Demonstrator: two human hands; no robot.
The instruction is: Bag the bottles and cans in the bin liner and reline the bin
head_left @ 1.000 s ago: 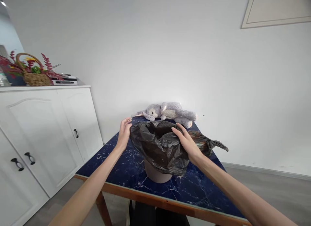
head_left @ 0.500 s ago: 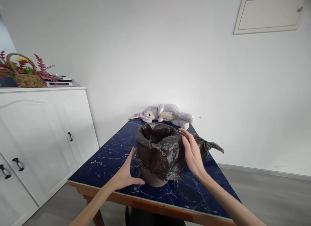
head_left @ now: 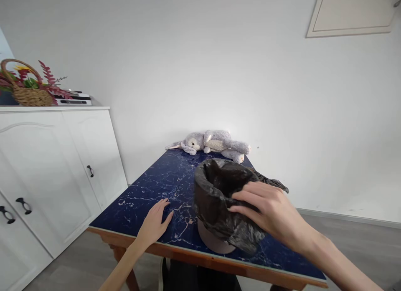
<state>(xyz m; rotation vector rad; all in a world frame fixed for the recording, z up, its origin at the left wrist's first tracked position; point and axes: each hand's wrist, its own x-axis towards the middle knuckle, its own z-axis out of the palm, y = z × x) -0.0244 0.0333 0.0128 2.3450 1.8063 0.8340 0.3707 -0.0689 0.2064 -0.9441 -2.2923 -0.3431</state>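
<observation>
A grey trash can [head_left: 214, 239] stands near the front edge of the blue marbled table [head_left: 156, 178]. A black trash bag [head_left: 219, 207] lines it, folded over the rim and hanging loosely down the outside. My right hand [head_left: 263, 203] pinches the near right rim, fingers over the top and thumb outside, with the bag between. Resting on the tabletop left of the can, my left hand [head_left: 154, 222] is open and touches neither can nor bag. Behind the can, a knotted black bag end [head_left: 272, 182] sticks out; the rest of it is hidden.
A grey plush rabbit [head_left: 216, 142] lies along the table's far edge against the wall. To the left stands a white cabinet [head_left: 56, 165] bearing a wicker basket [head_left: 33, 96] of artificial flowers. A chair's dark seat [head_left: 200, 278] shows under the table's front edge.
The lined trash can has shifted right and nearer to me. My right hand has closed on its rim, while my left hand has come away from its side to the tabletop.
</observation>
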